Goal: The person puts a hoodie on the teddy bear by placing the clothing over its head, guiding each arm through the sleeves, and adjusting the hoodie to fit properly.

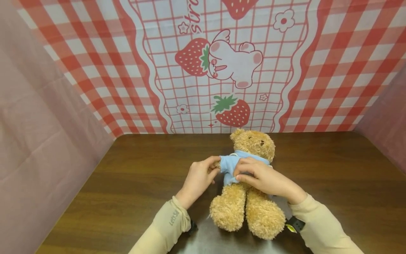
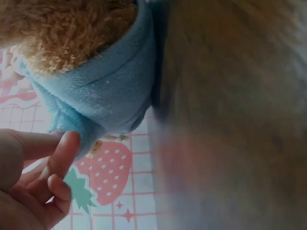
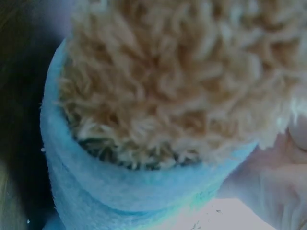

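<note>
A tan plush teddy bear (image 1: 253, 143) in a light-blue shirt (image 1: 229, 164) lies on its back, head toward the far edge and legs toward me. My left hand (image 1: 198, 179) pinches the end of the bear's arm (image 1: 217, 164) at the sleeve cuff. With curled fingers my right hand (image 1: 261, 176) pinches the front of the shirt near its lower hem. The left wrist view has finger and thumb tips at the blue sleeve (image 2: 79, 127). Curly fur (image 3: 177, 86) above the shirt hem (image 3: 120, 184) fills most of the right wrist view, hiding the right fingertips.
A brown wooden table (image 1: 152, 151) lies under the bear. Behind it hangs a red-and-white checked cloth (image 1: 123, 74) with strawberry prints. Pink curtains (image 1: 41, 116) flank the table. Dark wrist straps (image 1: 295, 224) sit by the cream sleeves.
</note>
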The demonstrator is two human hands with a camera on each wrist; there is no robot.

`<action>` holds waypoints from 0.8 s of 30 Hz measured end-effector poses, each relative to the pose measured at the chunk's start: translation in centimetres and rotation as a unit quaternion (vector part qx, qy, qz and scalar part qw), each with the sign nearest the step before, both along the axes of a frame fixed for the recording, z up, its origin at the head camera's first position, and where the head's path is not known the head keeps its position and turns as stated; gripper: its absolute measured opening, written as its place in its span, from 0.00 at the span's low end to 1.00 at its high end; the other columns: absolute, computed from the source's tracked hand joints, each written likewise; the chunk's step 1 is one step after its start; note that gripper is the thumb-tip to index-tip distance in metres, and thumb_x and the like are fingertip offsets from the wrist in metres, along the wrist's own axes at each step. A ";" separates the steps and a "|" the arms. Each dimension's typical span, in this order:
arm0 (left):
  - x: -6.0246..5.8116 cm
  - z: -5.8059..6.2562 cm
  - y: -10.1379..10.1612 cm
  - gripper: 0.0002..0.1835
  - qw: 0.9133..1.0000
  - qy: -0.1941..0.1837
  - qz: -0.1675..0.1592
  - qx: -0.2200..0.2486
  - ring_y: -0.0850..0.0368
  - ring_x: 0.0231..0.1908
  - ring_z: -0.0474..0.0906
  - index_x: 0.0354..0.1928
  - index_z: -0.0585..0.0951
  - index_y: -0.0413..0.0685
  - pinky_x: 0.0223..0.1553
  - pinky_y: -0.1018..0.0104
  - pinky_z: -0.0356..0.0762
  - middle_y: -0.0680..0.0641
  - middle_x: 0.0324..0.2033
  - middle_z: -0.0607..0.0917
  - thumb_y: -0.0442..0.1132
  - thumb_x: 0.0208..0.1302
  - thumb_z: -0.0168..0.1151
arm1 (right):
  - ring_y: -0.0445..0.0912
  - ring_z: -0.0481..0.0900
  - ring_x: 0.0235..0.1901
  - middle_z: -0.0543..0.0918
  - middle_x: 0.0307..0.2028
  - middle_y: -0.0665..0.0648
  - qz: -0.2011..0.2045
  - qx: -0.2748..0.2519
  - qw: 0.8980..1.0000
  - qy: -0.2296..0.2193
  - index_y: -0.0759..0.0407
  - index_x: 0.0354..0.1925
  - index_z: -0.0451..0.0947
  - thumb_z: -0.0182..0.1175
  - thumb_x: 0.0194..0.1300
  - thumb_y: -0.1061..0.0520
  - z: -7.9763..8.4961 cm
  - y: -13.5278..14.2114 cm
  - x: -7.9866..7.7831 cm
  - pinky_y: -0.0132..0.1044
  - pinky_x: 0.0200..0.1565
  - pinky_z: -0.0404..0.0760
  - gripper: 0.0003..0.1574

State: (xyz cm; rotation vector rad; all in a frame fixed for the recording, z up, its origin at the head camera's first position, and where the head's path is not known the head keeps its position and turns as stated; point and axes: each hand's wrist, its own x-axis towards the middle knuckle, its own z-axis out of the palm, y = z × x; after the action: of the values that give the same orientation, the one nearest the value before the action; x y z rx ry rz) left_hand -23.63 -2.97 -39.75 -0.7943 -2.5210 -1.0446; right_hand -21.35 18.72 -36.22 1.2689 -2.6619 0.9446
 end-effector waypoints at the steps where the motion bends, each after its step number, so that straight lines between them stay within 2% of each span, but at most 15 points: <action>1: 0.0 0.0 0.1 0.14 1.000 0.016 0.006 -0.004 0.69 0.13 0.73 0.46 0.79 0.45 0.18 0.81 0.69 0.48 0.26 0.84 0.33 0.56 0.62 | 0.35 0.67 0.33 0.72 0.32 0.39 0.001 0.000 1.000 0.001 0.42 0.34 0.75 0.49 0.67 0.52 0.0 -0.1 0.0 0.32 0.37 0.68 0.08; 5: -0.1 0.0 0.0 0.08 0.996 0.084 0.021 -0.019 0.64 0.21 0.76 0.39 0.81 0.45 0.24 0.76 0.72 0.49 0.27 0.82 0.31 0.55 0.62 | 0.37 0.69 0.37 0.73 0.36 0.41 0.002 -0.005 1.000 -0.002 0.42 0.34 0.74 0.48 0.67 0.53 0.0 -0.2 0.1 0.33 0.39 0.69 0.08; 8: -0.2 0.4 -0.3 0.08 0.995 0.098 0.031 -0.017 0.62 0.24 0.73 0.37 0.81 0.46 0.26 0.72 0.72 0.51 0.27 0.79 0.30 0.53 0.62 | 0.40 0.70 0.45 0.74 0.43 0.44 -0.006 -0.003 1.000 -0.024 0.43 0.32 0.72 0.47 0.68 0.52 0.2 0.0 0.2 0.36 0.43 0.71 0.09; 10: -0.4 0.8 -0.8 0.08 0.996 0.077 0.036 -0.004 0.63 0.22 0.71 0.36 0.82 0.46 0.25 0.73 0.70 0.51 0.27 0.78 0.30 0.53 0.62 | 0.41 0.71 0.48 0.75 0.45 0.44 -0.017 -0.004 0.999 -0.039 0.43 0.33 0.72 0.46 0.69 0.52 0.4 0.4 0.3 0.38 0.45 0.72 0.09; 13: -0.8 1.2 -1.4 0.06 0.999 0.025 0.038 0.030 0.64 0.19 0.72 0.34 0.82 0.46 0.22 0.74 0.69 0.51 0.26 0.79 0.31 0.52 0.63 | 0.36 0.72 0.35 0.76 0.34 0.43 -0.019 -0.010 0.998 -0.061 0.43 0.35 0.73 0.46 0.69 0.52 0.7 0.8 0.2 0.35 0.38 0.73 0.09; 15: -1.2 1.3 -1.9 0.05 0.998 -0.015 0.032 0.052 0.62 0.18 0.76 0.33 0.82 0.46 0.19 0.74 0.69 0.50 0.27 0.80 0.31 0.53 0.63 | 0.34 0.68 0.27 0.72 0.27 0.42 -0.014 -0.014 0.998 -0.067 0.44 0.35 0.73 0.46 0.69 0.52 0.9 0.8 0.2 0.33 0.33 0.70 0.08; 17: -1.5 1.3 -2.3 0.04 0.996 -0.046 0.026 0.066 0.57 0.18 0.79 0.32 0.82 0.45 0.17 0.74 0.70 0.48 0.27 0.82 0.31 0.54 0.62 | 0.35 0.63 0.24 0.69 0.24 0.43 -0.001 -0.014 0.998 -0.068 0.44 0.33 0.71 0.46 0.69 0.52 1.0 0.8 0.2 0.33 0.30 0.68 0.08; 20: -2.0 1.1 -2.7 0.05 0.994 -0.070 0.027 0.077 0.51 0.20 0.81 0.33 0.82 0.43 0.16 0.73 0.69 0.46 0.27 0.84 0.30 0.54 0.61 | 0.35 0.64 0.25 0.67 0.24 0.42 0.013 -0.008 0.998 -0.064 0.45 0.31 0.70 0.46 0.69 0.52 1.1 0.6 0.2 0.32 0.30 0.67 0.09; 24: -2.4 1.0 -2.8 0.06 0.992 -0.081 0.037 0.084 0.49 0.20 0.81 0.34 0.83 0.42 0.16 0.73 0.68 0.44 0.25 0.85 0.30 0.53 0.62 | 0.36 0.65 0.27 0.67 0.25 0.42 0.025 0.009 0.998 -0.059 0.44 0.31 0.70 0.45 0.69 0.51 1.2 0.4 0.3 0.32 0.31 0.66 0.10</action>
State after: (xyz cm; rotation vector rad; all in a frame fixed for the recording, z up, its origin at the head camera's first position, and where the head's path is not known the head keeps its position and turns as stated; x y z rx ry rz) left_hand -26.08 -5.79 -38.78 -0.5845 -2.5295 -1.3237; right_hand -21.01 19.14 -35.01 1.3286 -2.7433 1.0361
